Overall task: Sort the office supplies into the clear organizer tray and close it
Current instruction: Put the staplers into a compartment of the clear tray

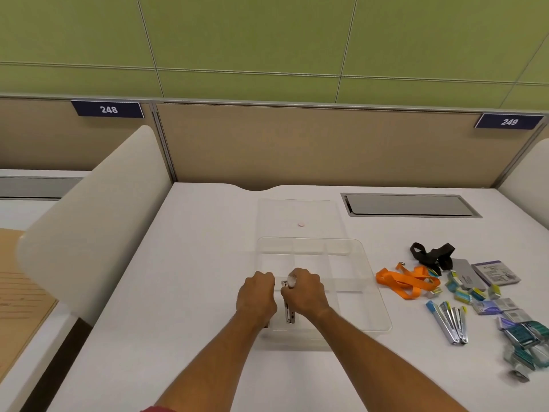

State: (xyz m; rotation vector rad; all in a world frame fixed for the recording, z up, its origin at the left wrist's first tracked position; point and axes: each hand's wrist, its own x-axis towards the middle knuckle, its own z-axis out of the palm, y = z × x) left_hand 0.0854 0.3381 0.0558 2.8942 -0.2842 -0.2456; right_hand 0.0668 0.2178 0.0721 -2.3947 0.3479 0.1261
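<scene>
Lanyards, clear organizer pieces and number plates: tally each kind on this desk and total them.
Lanyards: 2, the orange lanyard and the black lanyard
Clear organizer pieces: 2, the tray and the lid
Number plates: 2, plate 248 and plate 249
Total: 6

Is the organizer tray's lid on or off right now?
Off. The clear lid lies flat on the desk behind the organizer tray, whose compartments are open from above.

White desk (190, 263); grey cable hatch (410, 205) far right. Beige partition (297, 144) behind, number plates 248 (108, 109) and 249 (509, 121). Green wall (267, 34) above.
</scene>
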